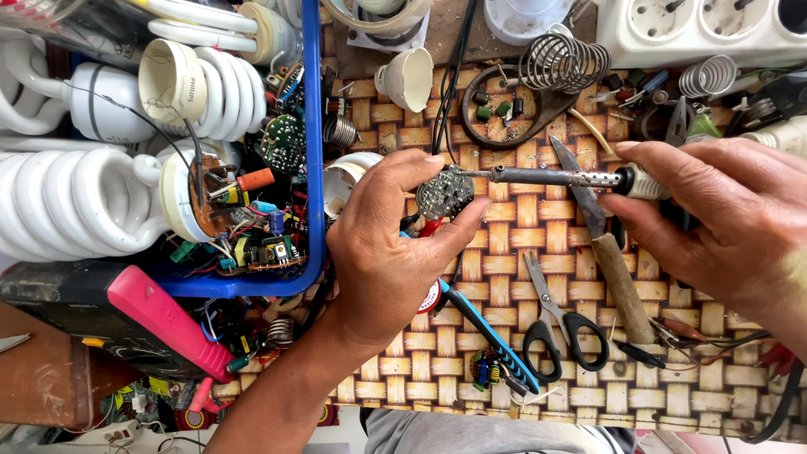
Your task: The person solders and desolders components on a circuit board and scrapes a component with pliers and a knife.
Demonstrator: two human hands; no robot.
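Nearest the camera: the left hand (382, 252), rising from the lower edge of the view, pinches a small round circuit board (444, 193) by its rim between thumb and fingertips, held in the air above the woven desk (538, 244). The right hand (723, 219) is closed around the pale handle of a soldering iron (559, 177).

Orientation: the iron's long axis lies almost level across the view, handle at right, tip pointing left and meeting the upper right rim of the board. The board faces the camera, its soldered side up.

Risks, as judged:
- The hot tip sits close to the left thumb and fingertips; a small slip of either hand would likely bring a burn.
- The board has no rest beneath it; tip pressure could turn it in the pinch and smear solder across neighbouring joints.
- A dark cable (450, 84) runs just above the work and could be scorched.

Surroundings: scissors (559, 324), a wooden-handled knife (601, 244) and a blue-handled tool (492, 336) lie below the iron. A blue tray (314, 126) at left holds spiral lamp tubes (76, 202) and loose ballast boards.
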